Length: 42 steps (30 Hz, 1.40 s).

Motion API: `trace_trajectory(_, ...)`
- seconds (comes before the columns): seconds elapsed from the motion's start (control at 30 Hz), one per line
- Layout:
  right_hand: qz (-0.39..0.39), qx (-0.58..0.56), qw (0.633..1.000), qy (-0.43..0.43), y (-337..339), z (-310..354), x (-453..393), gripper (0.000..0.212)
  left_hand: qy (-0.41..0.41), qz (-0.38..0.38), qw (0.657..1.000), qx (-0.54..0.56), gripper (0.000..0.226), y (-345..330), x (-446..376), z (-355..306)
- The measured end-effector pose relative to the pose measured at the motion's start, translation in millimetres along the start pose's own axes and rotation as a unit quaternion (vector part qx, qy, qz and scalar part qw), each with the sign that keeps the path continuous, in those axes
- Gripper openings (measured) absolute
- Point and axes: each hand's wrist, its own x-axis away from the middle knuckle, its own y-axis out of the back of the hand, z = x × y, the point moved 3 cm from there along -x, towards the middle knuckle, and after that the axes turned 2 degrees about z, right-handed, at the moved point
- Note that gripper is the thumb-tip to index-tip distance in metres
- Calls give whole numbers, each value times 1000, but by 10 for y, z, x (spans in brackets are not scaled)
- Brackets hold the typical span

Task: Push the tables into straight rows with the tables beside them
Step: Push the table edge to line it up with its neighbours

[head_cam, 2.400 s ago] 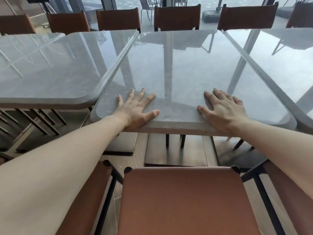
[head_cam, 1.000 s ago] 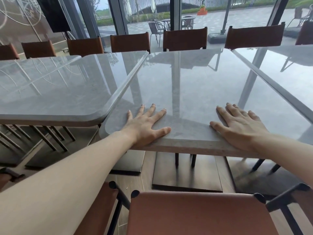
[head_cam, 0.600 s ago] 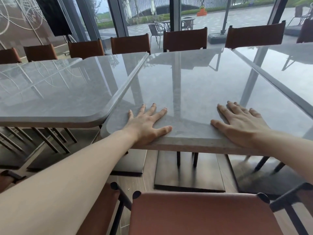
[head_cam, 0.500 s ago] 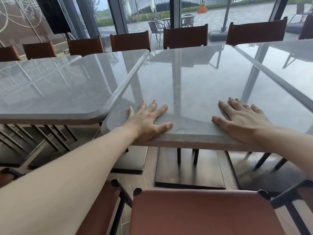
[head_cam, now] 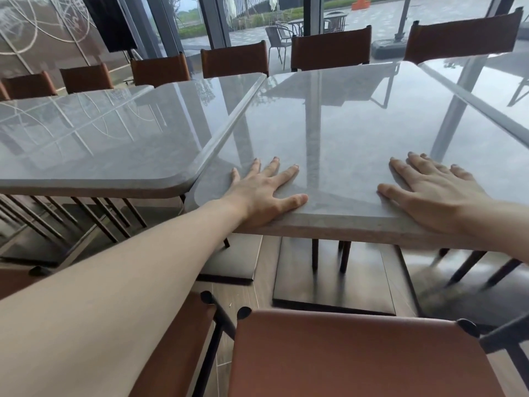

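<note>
Bench (head_cam: pixel 357 144) under my palms is sitting proud of the left bench (head_cam: pixel 100 144) at its near edge. I am pressing my left hand (head_cam: pixel 262 193) and right hand (head_cam: pixel 432 196) flat, fingers spread; uneven pushing risks skewing it.

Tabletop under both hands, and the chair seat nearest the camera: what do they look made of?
The tabletop looks like grey stone or a stone-look slab, polished: it mirrors the window frames, and its front edge shows a speckled grain. Real or sintered stone cannot be told. The chair seat looks like brown leather or faux leather, matte and smooth, stretched over a black metal frame.
</note>
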Motion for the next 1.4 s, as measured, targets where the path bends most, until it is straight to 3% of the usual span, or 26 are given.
trace_trajectory(1.1, 2, -1, 1000, 2, 30, 11, -66, 82, -4, -18, 1000, 7, 73, 0, -124, 37)
trace_trajectory(1.4, 2, 2, 1000, 4, 30, 3, -113, 81, -1, -17, 1000, 14, 85, 1, -160, 59)
